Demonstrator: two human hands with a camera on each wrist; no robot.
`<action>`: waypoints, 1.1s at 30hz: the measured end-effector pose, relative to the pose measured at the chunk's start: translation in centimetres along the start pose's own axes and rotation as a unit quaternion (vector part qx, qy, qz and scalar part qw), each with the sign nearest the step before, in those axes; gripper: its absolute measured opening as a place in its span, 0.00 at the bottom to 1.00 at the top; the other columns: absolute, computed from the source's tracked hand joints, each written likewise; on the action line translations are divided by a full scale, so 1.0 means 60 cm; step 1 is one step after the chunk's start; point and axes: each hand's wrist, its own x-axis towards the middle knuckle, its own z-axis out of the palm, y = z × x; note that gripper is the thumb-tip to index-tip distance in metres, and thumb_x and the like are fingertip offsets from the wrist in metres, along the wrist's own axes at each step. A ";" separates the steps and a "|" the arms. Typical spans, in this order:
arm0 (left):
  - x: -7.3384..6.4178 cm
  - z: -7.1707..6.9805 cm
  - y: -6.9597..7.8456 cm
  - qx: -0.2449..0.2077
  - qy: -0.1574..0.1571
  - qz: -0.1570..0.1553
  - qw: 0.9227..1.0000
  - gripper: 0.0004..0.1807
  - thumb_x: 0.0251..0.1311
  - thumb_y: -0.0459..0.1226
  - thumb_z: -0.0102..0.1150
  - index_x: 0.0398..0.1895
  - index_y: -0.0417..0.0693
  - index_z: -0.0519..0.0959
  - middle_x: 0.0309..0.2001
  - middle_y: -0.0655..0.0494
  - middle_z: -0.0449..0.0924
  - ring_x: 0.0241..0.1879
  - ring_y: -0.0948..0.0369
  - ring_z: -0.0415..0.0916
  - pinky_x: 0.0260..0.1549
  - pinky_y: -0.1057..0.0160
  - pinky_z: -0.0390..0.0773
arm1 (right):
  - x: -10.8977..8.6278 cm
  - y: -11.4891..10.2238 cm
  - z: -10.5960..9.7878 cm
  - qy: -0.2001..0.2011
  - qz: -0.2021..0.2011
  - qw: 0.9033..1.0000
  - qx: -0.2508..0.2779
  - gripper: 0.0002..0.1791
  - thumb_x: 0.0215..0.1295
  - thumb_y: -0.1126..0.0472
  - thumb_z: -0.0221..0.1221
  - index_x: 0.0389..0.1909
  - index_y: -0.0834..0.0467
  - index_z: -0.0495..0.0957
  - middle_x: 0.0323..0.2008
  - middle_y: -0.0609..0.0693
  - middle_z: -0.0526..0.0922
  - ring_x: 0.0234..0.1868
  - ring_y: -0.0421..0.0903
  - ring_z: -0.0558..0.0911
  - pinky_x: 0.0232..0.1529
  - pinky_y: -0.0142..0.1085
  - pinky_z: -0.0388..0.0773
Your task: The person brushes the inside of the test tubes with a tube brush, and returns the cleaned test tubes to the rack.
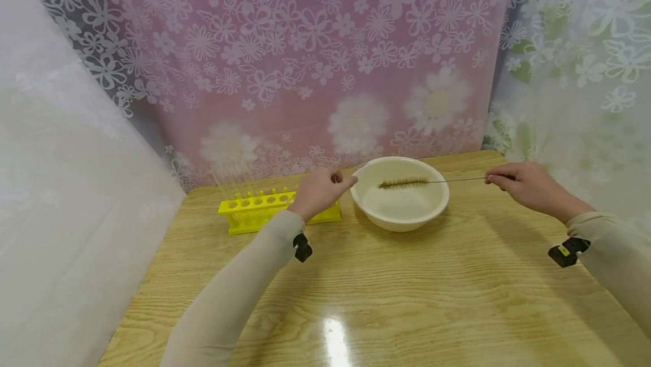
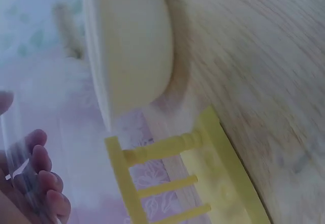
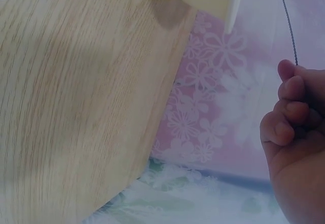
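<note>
My left hand point(image 1: 322, 189) grips a clear glass test tube point(image 2: 11, 130), its fingers curled round the glass in the left wrist view. In the head view the tube points toward the far left rim of a cream basin point(image 1: 399, 224). My right hand point(image 1: 529, 186) pinches the twisted wire handle point(image 3: 289, 26) of a test tube brush between thumb and fingers. The brown bristles point(image 1: 404, 184) of the brush extend leftward over the basin, apart from the tube. Behind the left hand stands a yellow test tube rack point(image 1: 246, 224), partly hidden by that hand.
Several clear test tubes point(image 1: 231, 180) stand in the rack's left holes. Rack and basin stand side by side near the back of the wooden table point(image 1: 396, 288). Flowered curtains point(image 1: 325, 44) hang behind the table, with a white sheet point(image 1: 66, 186) on the left.
</note>
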 end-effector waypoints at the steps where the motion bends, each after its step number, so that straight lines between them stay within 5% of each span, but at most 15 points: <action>1: 0.000 -0.004 -0.001 -0.036 0.005 -0.010 0.999 0.23 0.68 0.63 0.50 0.29 0.58 0.79 0.22 0.59 0.75 0.18 0.60 0.66 0.19 0.63 0.67 | 0.000 0.000 0.001 0.000 0.001 1.000 0.000 0.16 0.79 0.60 0.51 0.54 0.65 0.82 0.44 0.62 0.87 0.34 0.29 0.79 0.30 0.33 0.77; 6: 0.005 -0.023 -0.007 -0.196 0.073 -0.031 0.977 0.21 0.74 0.51 0.45 0.30 0.52 0.82 0.24 0.54 0.74 0.17 0.60 0.60 0.19 0.63 0.63 | 0.004 0.004 0.005 -0.008 0.011 1.000 0.007 0.17 0.79 0.59 0.51 0.56 0.65 0.81 0.46 0.63 0.86 0.36 0.28 0.79 0.31 0.33 0.78; 11: 0.016 -0.037 -0.012 -0.323 0.128 -0.010 0.938 0.18 0.76 0.41 0.42 0.31 0.40 0.76 0.41 0.52 0.80 0.28 0.60 0.67 0.31 0.61 0.66 | 0.006 0.003 0.010 -0.013 0.013 1.000 -0.002 0.18 0.80 0.58 0.50 0.57 0.65 0.81 0.47 0.62 0.86 0.39 0.45 0.84 0.31 0.34 0.78; 13: 0.019 -0.040 -0.016 -0.367 0.138 -0.003 0.920 0.15 0.76 0.38 0.41 0.37 0.40 0.77 0.42 0.50 0.78 0.30 0.56 0.66 0.33 0.60 0.66 | 0.006 0.001 0.010 -0.011 0.013 1.000 -0.003 0.18 0.80 0.58 0.50 0.57 0.65 0.81 0.47 0.62 0.86 0.40 0.51 0.84 0.31 0.35 0.78; 16: 0.019 -0.046 -0.020 -0.392 0.163 0.002 0.905 0.12 0.77 0.38 0.44 0.47 0.44 0.78 0.40 0.51 0.76 0.33 0.51 0.67 0.36 0.60 0.70 | 0.006 0.000 0.012 -0.007 0.011 1.000 -0.003 0.18 0.80 0.58 0.50 0.56 0.65 0.81 0.47 0.62 0.86 0.40 0.52 0.84 0.31 0.34 0.78; 19: 0.017 -0.048 -0.024 -0.384 0.186 0.003 0.904 0.12 0.76 0.39 0.48 0.52 0.44 0.78 0.40 0.53 0.76 0.38 0.49 0.71 0.40 0.58 0.75 | 0.005 0.000 0.012 -0.004 0.006 1.000 -0.003 0.17 0.80 0.58 0.50 0.56 0.65 0.81 0.46 0.61 0.87 0.38 0.46 0.83 0.30 0.34 0.77; 24: 0.015 -0.041 -0.034 -0.348 0.198 0.007 0.916 0.11 0.75 0.40 0.52 0.54 0.45 0.77 0.46 0.49 0.77 0.43 0.53 0.75 0.48 0.54 0.79 | 0.002 0.002 0.014 -0.002 0.002 1.000 0.002 0.17 0.79 0.59 0.50 0.55 0.65 0.81 0.45 0.61 0.87 0.35 0.32 0.80 0.29 0.34 0.76; 33: 0.006 -0.021 -0.053 -0.319 0.180 -0.003 0.930 0.12 0.74 0.41 0.55 0.55 0.49 0.77 0.51 0.43 0.77 0.48 0.56 0.76 0.52 0.55 0.77 | -0.001 0.007 0.019 0.008 -0.009 1.000 0.003 0.16 0.79 0.61 0.51 0.54 0.65 0.82 0.44 0.61 0.87 0.37 0.45 0.83 0.28 0.34 0.75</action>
